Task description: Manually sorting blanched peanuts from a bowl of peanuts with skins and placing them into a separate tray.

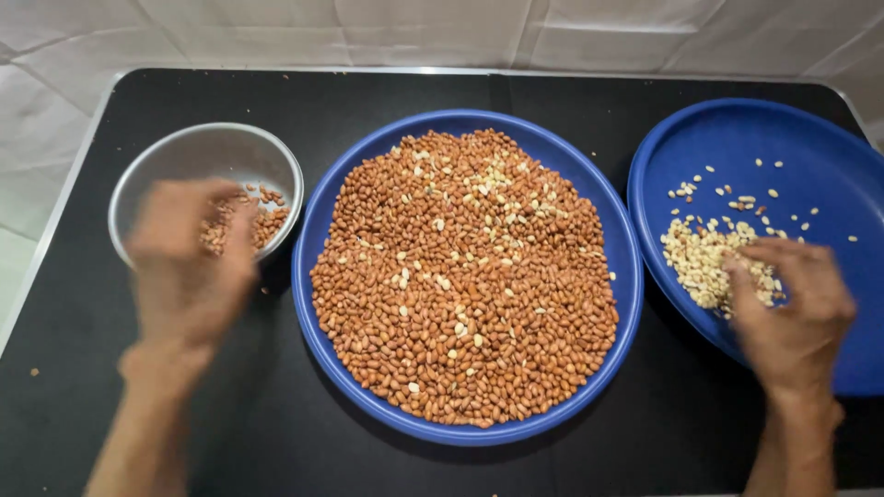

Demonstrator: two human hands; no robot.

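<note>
Two blue plates and one steel bowl [184, 161] sit on the black desk [276, 423]. The left hand [189, 262], blurred, hovers over the bowl's few brown peanuts [269, 221]; its fingers' spread I cannot tell. The right hand [794, 308] rests fingers-down, loosely curled, on the pale peanuts [700, 258] in the right plate [810, 156]. Between the hands, the middle plate [318, 221] is heaped with brown peanuts.

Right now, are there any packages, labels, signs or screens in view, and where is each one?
None in view. Only open containers on the black table: a steel bowl at left, a blue plate of peanuts in the middle, a second blue plate at right.
</note>
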